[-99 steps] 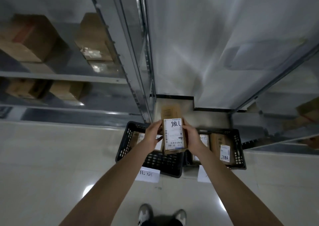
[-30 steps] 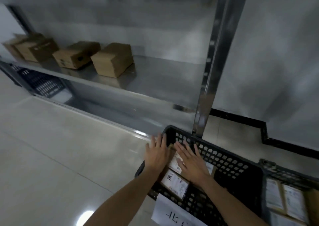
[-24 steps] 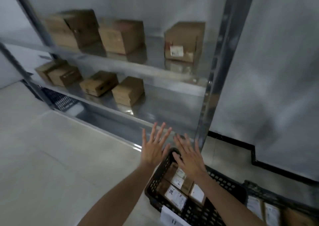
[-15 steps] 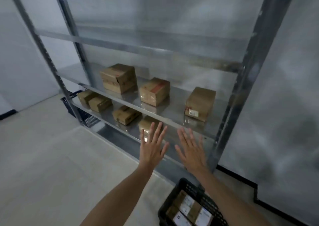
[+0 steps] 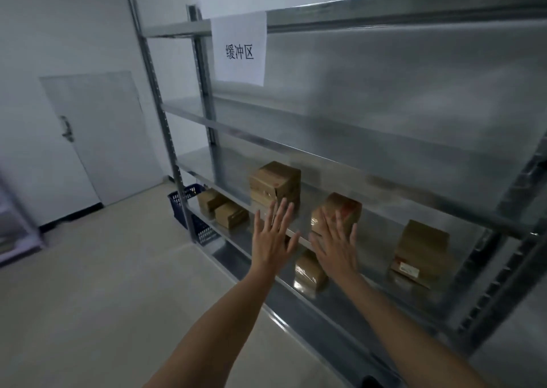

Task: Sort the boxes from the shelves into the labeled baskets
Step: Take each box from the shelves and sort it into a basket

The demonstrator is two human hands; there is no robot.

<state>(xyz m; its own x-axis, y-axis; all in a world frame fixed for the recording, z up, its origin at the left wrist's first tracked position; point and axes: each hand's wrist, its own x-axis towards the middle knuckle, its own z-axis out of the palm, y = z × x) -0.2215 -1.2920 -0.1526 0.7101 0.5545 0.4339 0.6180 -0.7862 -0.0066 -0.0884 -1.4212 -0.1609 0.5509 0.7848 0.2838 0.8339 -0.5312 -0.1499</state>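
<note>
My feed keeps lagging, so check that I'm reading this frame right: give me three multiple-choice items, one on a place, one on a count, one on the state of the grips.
1. Where is the blue basket?
A. on the floor at the shelving's left end
B. on the top shelf
C. in the person's arms

2. How many boxes stand on the upper of the two shelves that hold boxes?
A. one
B. three
C. six

3. How are the left grip and right grip?
A. both open, holding nothing
B. both clasping one box
C. left gripping a basket

Answers:
1 A: it sits low, by the floor.
2 B: boxes show at and.
3 A: the fingers are straight and spread.
</note>
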